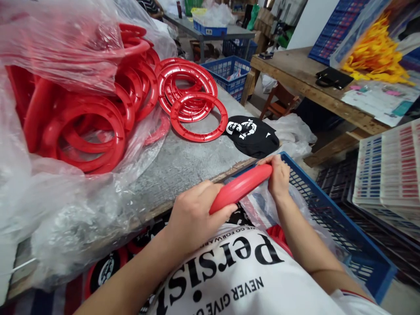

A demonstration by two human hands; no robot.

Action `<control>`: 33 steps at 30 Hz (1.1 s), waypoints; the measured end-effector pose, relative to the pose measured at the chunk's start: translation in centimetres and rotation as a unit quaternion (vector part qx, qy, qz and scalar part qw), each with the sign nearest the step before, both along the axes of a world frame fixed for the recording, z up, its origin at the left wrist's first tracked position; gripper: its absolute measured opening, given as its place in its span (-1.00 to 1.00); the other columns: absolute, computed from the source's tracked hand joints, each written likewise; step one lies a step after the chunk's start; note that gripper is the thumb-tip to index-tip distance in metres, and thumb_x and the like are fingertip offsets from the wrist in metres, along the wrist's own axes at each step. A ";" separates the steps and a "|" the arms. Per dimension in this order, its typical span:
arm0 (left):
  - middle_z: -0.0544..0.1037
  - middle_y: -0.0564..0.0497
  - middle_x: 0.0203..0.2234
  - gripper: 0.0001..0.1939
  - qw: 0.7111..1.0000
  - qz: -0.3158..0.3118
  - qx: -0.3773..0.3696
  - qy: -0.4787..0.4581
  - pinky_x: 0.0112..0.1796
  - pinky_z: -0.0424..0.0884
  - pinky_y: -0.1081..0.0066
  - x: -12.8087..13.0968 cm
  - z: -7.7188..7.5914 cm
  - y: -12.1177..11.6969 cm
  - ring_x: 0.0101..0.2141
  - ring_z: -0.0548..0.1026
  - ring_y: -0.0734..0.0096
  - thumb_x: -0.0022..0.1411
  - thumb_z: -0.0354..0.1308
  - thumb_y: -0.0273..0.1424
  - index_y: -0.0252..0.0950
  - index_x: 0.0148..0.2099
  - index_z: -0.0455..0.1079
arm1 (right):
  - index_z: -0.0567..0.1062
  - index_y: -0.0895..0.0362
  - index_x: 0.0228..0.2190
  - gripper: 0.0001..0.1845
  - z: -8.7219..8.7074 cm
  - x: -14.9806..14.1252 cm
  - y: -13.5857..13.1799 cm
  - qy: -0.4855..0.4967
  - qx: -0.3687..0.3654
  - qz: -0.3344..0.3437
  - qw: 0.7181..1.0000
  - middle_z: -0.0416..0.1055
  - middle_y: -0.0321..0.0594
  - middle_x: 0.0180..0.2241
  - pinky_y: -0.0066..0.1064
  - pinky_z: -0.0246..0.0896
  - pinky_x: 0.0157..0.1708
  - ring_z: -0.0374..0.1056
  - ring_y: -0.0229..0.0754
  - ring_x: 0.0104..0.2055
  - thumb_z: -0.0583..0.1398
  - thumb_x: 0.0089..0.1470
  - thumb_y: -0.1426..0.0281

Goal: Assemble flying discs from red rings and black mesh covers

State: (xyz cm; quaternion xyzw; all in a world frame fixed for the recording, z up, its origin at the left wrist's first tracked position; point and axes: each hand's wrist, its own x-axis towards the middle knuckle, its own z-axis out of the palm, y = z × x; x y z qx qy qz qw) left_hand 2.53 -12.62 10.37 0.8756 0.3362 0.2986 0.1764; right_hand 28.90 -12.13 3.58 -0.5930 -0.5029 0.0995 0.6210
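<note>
A red plastic ring (243, 187) is held edge-on in front of my white shirt. My left hand (195, 212) grips its near left end, thumb below and fingers over the rim. My right hand (278, 175) is closed on its far right end. Beyond it on the grey table, several red rings (199, 117) lie overlapped, open channel side up. Beside them rests a stack of black fabric discs (254, 135) with white print. Whether fabric sits inside the held ring is hidden from this angle.
A clear plastic bag (65, 48) full of red rings covers the table's left side. A blue crate (328, 210) stands by my right arm, with white crates (390, 166) beyond. A wooden table (295, 72) holds yellow pieces (377, 54). Finished-looking printed discs (106, 269) lie below the table edge.
</note>
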 end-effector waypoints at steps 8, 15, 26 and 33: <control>0.54 0.00 -0.39 -0.78 0.998 -0.027 -0.002 0.057 -0.28 0.44 0.35 2.0 0.1 0.6 -0.32 0.52 0.33 0.29 0.19 -0.20 -0.26 -0.23 0.45 | 0.41 0.08 -0.53 -0.51 6.3 -5.2 -2.1 -0.410 0.026 0.113 0.905 0.38 -0.21 -0.56 -0.25 0.07 -0.40 0.24 -0.17 -0.47 0.02 0.33 0.08; 0.57 -0.02 -0.21 -0.66 0.999 -0.018 -0.025 -0.012 -0.18 0.50 0.34 0.8 -0.9 0.5 -0.21 0.56 0.33 0.27 0.24 -0.24 -0.27 0.04 0.41 | 0.38 0.08 -0.57 -0.48 4.4 -3.0 -1.0 -0.269 0.026 0.060 0.961 0.35 -0.23 -0.59 -0.30 0.10 -0.44 0.25 -0.22 -0.51 -0.06 0.39 0.21; 0.51 0.02 -0.43 -0.71 0.999 -0.023 0.024 0.000 -0.36 0.44 0.39 0.0 0.5 -0.5 -0.39 0.50 0.37 0.33 0.16 -0.19 -0.30 -0.09 0.48 | 0.47 0.09 -0.54 -0.52 3.0 -2.0 -1.8 -0.138 0.029 0.068 0.988 0.43 -0.24 -0.54 -0.34 0.20 -0.42 0.35 -0.22 -0.48 0.00 0.37 0.24; 0.54 0.00 -0.29 -0.71 0.998 -0.036 -0.057 0.007 -0.26 0.49 0.34 0.3 0.2 -0.6 -0.28 0.53 0.32 0.28 0.20 -0.22 -0.28 -0.03 0.43 | 0.49 0.09 -0.54 -0.50 2.0 -1.4 -1.9 -0.069 0.018 0.062 0.996 0.46 -0.26 -0.54 -0.34 0.24 -0.40 0.38 -0.22 -0.48 0.04 0.36 0.16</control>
